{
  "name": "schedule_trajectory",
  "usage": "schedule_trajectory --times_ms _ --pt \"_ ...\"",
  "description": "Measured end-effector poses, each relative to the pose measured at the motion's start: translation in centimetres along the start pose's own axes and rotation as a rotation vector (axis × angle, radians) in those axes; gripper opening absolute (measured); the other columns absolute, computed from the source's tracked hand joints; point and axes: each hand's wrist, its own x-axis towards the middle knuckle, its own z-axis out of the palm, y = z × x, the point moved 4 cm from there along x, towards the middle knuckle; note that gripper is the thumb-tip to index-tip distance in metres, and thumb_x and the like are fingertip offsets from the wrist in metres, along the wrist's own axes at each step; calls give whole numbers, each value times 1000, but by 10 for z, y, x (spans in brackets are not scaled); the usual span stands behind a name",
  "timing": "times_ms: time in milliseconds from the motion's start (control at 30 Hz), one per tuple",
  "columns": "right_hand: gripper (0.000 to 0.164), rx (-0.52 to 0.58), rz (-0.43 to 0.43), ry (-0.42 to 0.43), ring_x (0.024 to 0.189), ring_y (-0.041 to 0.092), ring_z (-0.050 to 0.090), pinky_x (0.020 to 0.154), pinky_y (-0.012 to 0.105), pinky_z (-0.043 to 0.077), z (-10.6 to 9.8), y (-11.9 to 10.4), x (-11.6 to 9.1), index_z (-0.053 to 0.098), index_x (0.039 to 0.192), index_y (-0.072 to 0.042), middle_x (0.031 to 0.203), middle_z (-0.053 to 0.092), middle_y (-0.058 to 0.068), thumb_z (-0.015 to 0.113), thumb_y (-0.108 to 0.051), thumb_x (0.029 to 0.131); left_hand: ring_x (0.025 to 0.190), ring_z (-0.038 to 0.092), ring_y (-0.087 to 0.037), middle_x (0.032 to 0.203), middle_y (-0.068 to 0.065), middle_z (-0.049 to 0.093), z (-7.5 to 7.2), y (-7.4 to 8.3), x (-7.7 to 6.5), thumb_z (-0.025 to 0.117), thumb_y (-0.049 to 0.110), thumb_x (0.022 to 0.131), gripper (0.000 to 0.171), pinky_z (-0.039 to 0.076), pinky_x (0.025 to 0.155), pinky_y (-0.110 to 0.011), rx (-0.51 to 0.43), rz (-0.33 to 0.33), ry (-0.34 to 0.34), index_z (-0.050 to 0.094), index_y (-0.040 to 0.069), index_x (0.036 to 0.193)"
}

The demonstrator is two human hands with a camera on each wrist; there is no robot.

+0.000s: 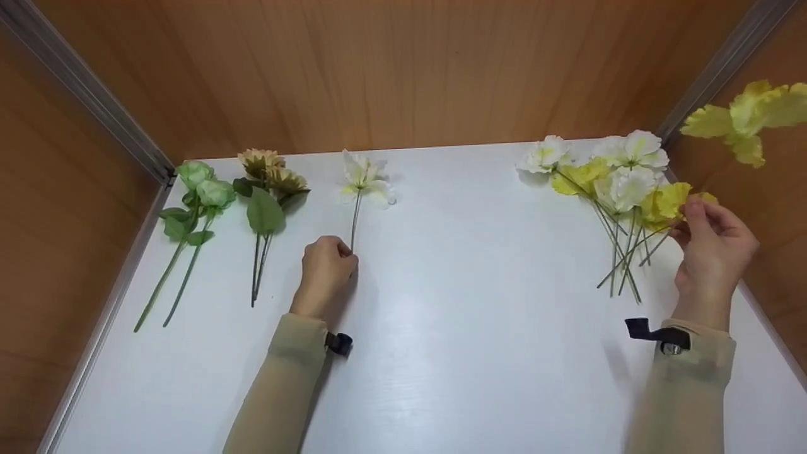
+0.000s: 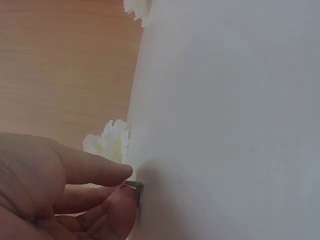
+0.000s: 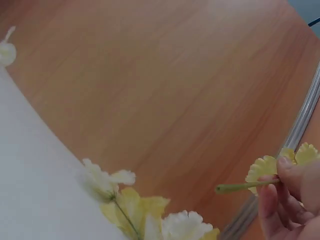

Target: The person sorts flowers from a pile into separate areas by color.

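My left hand (image 1: 326,272) pinches the lower stem of a white artificial flower (image 1: 360,173) that lies toward the back of the table. In the left wrist view the stem end (image 2: 134,184) pokes out between thumb and finger. My right hand (image 1: 715,249) holds a yellow artificial flower (image 1: 750,120) by its stem, with the bloom raised up and to the right. The green stem end (image 3: 227,188) sticks out past the fingertips in the right wrist view. Close beside that hand lies a bunch of white and yellow flowers (image 1: 624,189), stems crossing toward the front.
Two light green roses (image 1: 214,193) with leafy stems lie at the left of the white table (image 1: 454,353). Between them and my left hand are tan flowers (image 1: 285,181) with large leaves. Wooden panels (image 1: 441,75) with metal corner strips close in the back and sides.
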Motion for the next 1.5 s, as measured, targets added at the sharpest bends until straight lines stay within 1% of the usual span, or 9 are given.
schedule_trajectory --times_ms 167,267,467,700,900,1033,1233,1367,1500 --pt "41 10 107 -327 87 20 75 78 24 64 44 21 -18 76 129 1 117 76 9 87 -3 89 74 66 -27 88 -14 73 -3 8 0 69 11 99 17 55 66 -38 -36 -8 4 74 -5 104" --pt "35 -47 115 -495 90 21 76 82 25 64 71 42 -34 75 129 2 111 76 10 82 -1 95 80 66 -27 92 -13 72 -2 17 -1 72 17 100 21 55 73 -38 -88 6 -21 76 -3 106" --pt "27 -178 79 -676 92 19 75 88 29 64 118 92 -70 71 129 5 110 74 12 73 3 102 81 73 -27 91 -10 75 10 40 -12 73 18 101 18 59 73 -32 -278 45 -140 79 1 107" --pt "27 -280 119 -804 96 23 77 90 36 65 150 141 -119 68 130 6 116 71 22 73 2 103 85 75 -25 98 -18 76 38 70 -34 71 11 104 19 65 77 -34 -527 127 -338 77 -6 111" --pt "28 -273 130 -882 94 23 78 88 36 65 159 157 -144 66 131 10 114 72 22 71 4 104 88 75 -22 100 -18 78 62 87 -55 70 10 106 25 66 82 -35 -583 166 -545 75 -12 117" --pt "26 -260 122 -887 93 22 78 87 36 66 161 158 -149 68 129 10 110 74 18 70 7 103 85 74 -18 96 -16 79 68 92 -63 69 4 105 21 66 82 -35 -602 166 -621 75 -14 115" --pt "29 -282 122 -898 94 21 78 89 35 65 162 159 -150 66 131 14 115 72 26 69 8 103 80 74 -14 91 -12 79 71 92 -65 72 -1 102 17 66 79 -34 -608 173 -633 75 -15 110" --pt "32 -316 114 -917 95 20 78 89 35 65 163 159 -150 65 134 14 120 69 34 70 6 103 74 71 -13 84 -6 77 74 91 -64 74 1 101 11 64 73 -30 -583 185 -593 76 -10 101" --pt "38 -415 94 -951 97 17 77 90 33 65 158 156 -141 64 138 14 119 72 26 73 2 103 72 71 -15 82 -3 76 76 93 -62 76 4 101 6 62 69 -28 -513 189 -523 78 -1 97"
